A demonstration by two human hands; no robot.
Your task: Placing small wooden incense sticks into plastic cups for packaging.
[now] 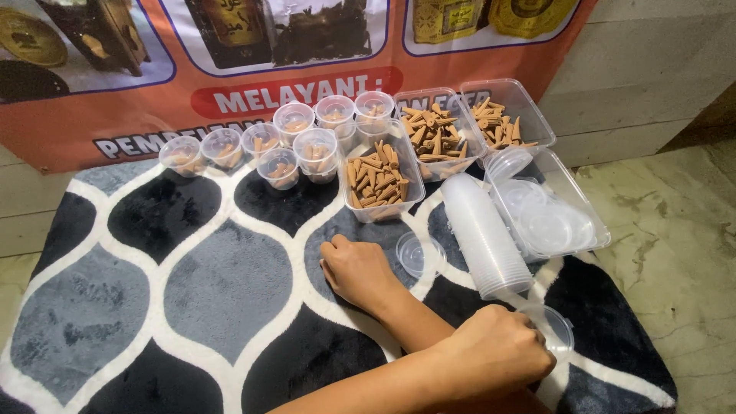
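Note:
My arms are crossed over a black, grey and white patterned rug. My right hand rests palm down at the rug's middle, fingers curled, with nothing visible in it. A clear round lid lies just to its right. My left hand reaches across to the right, its fingers closed against a small clear plastic cup that stands on the rug. A stack of empty clear cups lies on its side between the two hands.
At the back stand several small clear cups holding brown incense cones. Three clear tubs of cones sit there too. A tub of lids is at the right. A banner hangs behind, with stone floor to the right.

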